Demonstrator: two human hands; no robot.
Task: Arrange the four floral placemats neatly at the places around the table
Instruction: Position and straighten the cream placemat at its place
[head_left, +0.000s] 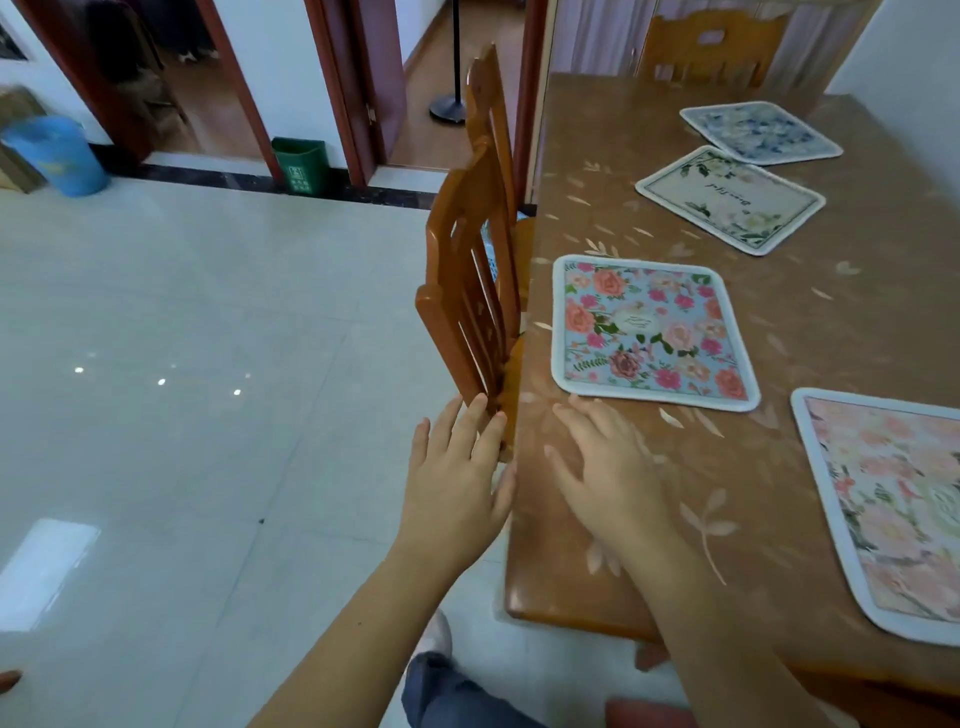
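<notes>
Several floral placemats lie on the brown table (613, 582). A blue one with pink roses (649, 332) sits by the left edge in front of a chair. Cut off at the right is a pale pink one (904, 509). Farther back lie a cream one (730, 197), turned at an angle, and a blue-grey one (761, 130) whose corner overlaps it. My left hand (457, 467) hovers with straight fingers at the table's left edge, fingertips near the chair back. My right hand (608, 473) lies flat and blurred on the tabletop just below the rose mat, holding nothing.
Two wooden chairs (467, 291) are pushed in along the table's left side; another chair (711, 47) stands at the far end. Tiled floor spreads to the left, with a green bin (301, 163) and a blue bin (57, 153) by the wall. My legs are below.
</notes>
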